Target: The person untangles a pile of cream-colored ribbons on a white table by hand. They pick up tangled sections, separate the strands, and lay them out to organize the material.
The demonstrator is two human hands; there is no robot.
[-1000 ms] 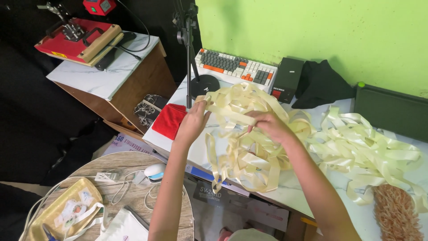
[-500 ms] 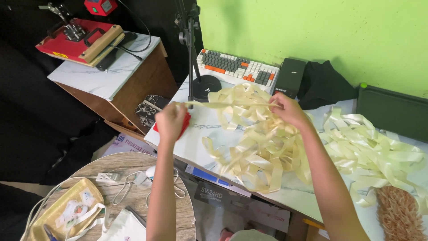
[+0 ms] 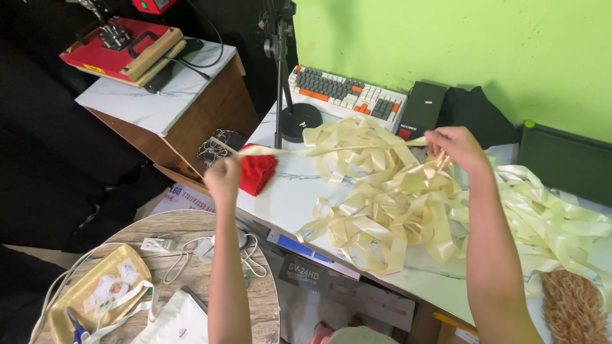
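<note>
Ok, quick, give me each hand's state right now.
Left hand: closed on one end of a stretched cream ribbon.
Right hand: closed, pinching the same ribbon above the tangled ribbon pile.

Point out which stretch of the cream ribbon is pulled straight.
The length of cream ribbon spanning between the left hand and right hand is taut and straight; the heaped ribbon on the white table lies in loose loops.

Ribbon heap (image 3: 389, 210) beside bare tabletop (image 3: 287, 191)
</note>
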